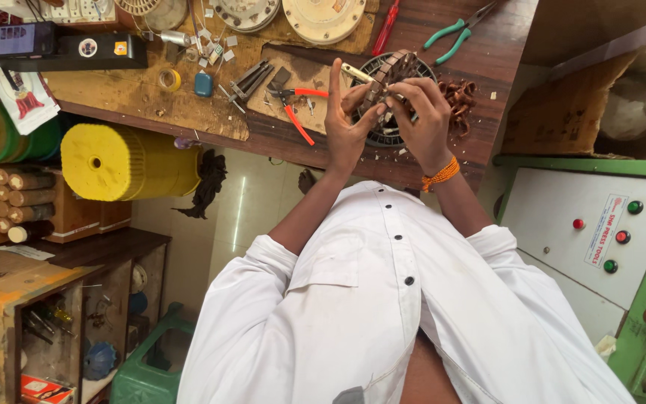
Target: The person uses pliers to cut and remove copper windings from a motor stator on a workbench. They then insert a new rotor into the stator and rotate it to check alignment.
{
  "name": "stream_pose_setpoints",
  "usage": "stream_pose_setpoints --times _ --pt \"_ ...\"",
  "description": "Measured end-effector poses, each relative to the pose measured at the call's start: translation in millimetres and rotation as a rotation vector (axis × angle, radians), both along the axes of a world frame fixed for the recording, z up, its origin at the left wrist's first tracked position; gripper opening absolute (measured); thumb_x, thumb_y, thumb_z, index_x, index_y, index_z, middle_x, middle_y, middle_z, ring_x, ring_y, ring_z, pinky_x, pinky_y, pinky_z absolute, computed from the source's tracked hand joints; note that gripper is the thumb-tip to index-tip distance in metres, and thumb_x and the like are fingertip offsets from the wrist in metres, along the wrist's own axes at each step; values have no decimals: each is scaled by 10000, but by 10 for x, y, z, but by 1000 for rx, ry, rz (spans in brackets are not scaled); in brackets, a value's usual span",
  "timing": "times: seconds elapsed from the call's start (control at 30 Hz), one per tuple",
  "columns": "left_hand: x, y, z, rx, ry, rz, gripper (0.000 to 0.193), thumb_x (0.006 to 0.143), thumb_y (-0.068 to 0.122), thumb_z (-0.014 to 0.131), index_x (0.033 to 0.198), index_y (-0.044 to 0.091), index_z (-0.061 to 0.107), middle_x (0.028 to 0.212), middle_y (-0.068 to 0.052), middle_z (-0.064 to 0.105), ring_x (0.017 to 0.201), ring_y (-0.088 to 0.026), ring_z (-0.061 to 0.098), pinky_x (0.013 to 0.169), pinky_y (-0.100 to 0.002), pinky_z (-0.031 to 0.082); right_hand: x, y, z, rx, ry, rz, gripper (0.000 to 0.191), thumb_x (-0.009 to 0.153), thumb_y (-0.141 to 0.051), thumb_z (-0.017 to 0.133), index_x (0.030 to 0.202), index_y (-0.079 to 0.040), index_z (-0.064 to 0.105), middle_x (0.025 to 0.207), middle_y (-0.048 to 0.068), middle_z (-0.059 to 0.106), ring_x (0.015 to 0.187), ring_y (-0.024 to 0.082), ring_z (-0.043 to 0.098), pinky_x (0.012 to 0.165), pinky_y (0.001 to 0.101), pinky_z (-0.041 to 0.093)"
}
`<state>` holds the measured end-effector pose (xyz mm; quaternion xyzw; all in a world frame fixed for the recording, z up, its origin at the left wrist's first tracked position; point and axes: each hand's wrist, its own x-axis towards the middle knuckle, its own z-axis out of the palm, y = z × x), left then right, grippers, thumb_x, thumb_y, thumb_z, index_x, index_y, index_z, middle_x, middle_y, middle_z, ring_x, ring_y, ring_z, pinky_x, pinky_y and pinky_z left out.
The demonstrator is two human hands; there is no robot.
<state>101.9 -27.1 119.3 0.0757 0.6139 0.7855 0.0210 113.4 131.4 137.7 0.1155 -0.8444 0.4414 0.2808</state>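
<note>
White shirt with dark buttons, worn by me, fills the lower view; both forearms reach up from it to the wooden surface.

Item one: round stator core, dark, slotted, resting on the surface near its front edge, partly hidden by my hands. Loose copper-brown winding wire lies just beside it on the right.

Item two: my left hand, forefinger raised straight, the other fingers curled against the core's near side, thumb meeting the right hand's fingertips. A pale stick-like tool shows behind it; which hand holds it I cannot tell.

Item three: my right hand, orange thread band at the wrist, fingers bunched together and pinched on the core's upper face.

Item four: red-handled pliers, lying left of my left hand, untouched.

Item five: green-handled pliers, farther back on the surface.

Item six: yellow ribbed spool below the surface, at left.

Item seven: grey control panel with coloured buttons, at right.
</note>
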Motion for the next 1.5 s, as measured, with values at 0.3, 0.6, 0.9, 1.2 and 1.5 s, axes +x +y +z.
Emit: stream_pose_setpoints --times 0.3,0.6,0.9,1.2,1.5 --pt "-5 -7 -22 -211 36 74 562 925 136 780 1437 26 577 1317 -127 646 1225 -203 662 1053 -330 535 -63 -72 75 64 48 -29 182 893 -7 794 1058 -14 718 1021 112 709 899 247 711 776 356 588" --pt "-27 44 -110 -84 19 45 466 929 148 784 1354 32 630 1247 -115 641 1165 -186 670 1004 -327 556 -86 -73 29 12 -2 -57 154 890 7 760 1036 -5 712 1000 109 702 859 238 706 728 346 573" --pt "89 45 -187 -88 133 87 687 945 37 746 1514 107 369 1201 -93 608 1064 -151 639 934 -313 552 142 108 -75 -31 -188 -45 149 940 -13 720 1089 -16 723 1023 101 686 771 191 674 662 303 549" --pt "6 88 31 -105 24 145 890 917 -72 707 1651 162 261 1196 -106 665 1006 -157 662 869 -303 567 144 115 -111 -25 -83 -8 159 980 10 669 1131 -16 711 1074 139 719 964 274 708 842 387 561" --pt "-27 -49 200 -32 -87 46 1002 889 -108 771 1641 226 200 1134 -132 710 962 -156 703 831 -296 593 93 186 33 -88 -101 24 76 1039 22 695 1089 -16 738 1003 103 704 793 177 612 707 318 496"
